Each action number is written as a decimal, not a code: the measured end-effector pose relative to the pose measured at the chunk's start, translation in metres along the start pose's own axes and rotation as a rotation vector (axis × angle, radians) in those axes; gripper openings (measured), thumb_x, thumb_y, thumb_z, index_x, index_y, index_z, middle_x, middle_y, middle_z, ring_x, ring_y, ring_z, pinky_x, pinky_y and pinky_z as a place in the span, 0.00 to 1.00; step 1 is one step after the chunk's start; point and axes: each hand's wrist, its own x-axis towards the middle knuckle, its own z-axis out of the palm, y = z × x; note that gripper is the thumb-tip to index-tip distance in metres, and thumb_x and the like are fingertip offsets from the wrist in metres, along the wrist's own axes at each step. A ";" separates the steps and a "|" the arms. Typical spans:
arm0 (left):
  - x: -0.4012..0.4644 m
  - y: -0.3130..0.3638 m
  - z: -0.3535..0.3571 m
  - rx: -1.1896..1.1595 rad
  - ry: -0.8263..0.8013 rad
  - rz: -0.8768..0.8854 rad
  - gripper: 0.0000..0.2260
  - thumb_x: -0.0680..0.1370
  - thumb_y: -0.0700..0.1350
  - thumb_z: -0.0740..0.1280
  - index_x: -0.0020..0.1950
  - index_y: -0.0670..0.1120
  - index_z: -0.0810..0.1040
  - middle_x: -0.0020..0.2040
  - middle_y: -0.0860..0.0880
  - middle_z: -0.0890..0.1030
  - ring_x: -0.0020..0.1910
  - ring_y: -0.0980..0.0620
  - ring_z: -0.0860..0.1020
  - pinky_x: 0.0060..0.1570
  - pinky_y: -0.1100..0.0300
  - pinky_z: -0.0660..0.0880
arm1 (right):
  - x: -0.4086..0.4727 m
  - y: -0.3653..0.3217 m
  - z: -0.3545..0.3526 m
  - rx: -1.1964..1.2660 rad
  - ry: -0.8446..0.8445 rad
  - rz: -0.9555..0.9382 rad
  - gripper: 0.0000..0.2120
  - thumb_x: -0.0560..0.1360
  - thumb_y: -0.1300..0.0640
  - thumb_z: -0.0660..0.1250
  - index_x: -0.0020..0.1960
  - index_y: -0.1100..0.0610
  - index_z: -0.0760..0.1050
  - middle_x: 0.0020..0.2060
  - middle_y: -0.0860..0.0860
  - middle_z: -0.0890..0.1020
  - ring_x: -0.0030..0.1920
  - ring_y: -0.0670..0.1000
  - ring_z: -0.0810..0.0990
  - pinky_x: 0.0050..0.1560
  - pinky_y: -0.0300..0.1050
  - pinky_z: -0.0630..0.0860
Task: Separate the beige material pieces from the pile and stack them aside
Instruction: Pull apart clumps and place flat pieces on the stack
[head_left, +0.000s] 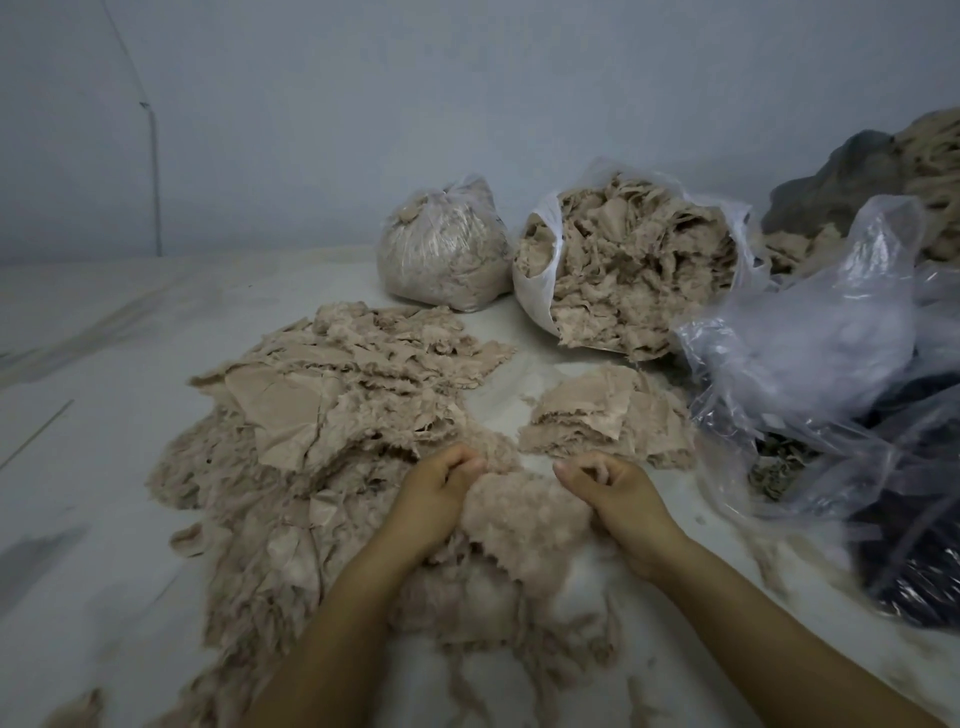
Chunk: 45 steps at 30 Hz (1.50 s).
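Hands first: the left hand (441, 493) and right hand (613, 493) each curl tightly round one fluffy beige piece (519, 512), held between them over the near pile (311, 467). Just beyond lies a small stack (608, 415) — further back, an open bag (623, 270) of scraps and a tied bag (441, 244).

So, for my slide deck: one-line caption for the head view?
Both hands, left and right, grip a fuzzy beige piece beside the small stack.
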 end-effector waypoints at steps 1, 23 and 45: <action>0.000 -0.001 -0.002 -0.008 0.031 -0.016 0.12 0.81 0.42 0.61 0.37 0.46 0.70 0.31 0.52 0.67 0.29 0.58 0.65 0.30 0.66 0.62 | 0.000 0.001 -0.003 -0.012 0.002 0.009 0.16 0.76 0.57 0.68 0.30 0.50 0.75 0.19 0.44 0.70 0.19 0.42 0.66 0.22 0.34 0.65; 0.014 -0.016 -0.009 0.447 0.049 0.043 0.10 0.82 0.44 0.57 0.41 0.49 0.71 0.34 0.56 0.72 0.34 0.55 0.71 0.30 0.65 0.61 | 0.006 -0.007 0.020 0.095 0.233 -0.011 0.11 0.79 0.64 0.62 0.38 0.58 0.72 0.21 0.44 0.71 0.23 0.43 0.67 0.25 0.35 0.66; 0.011 0.027 0.032 -0.440 -0.007 -0.285 0.06 0.77 0.41 0.68 0.41 0.39 0.79 0.38 0.44 0.82 0.36 0.48 0.79 0.35 0.61 0.76 | 0.000 -0.005 0.016 -0.053 0.083 0.037 0.15 0.78 0.56 0.65 0.33 0.56 0.75 0.25 0.50 0.77 0.24 0.46 0.73 0.26 0.39 0.69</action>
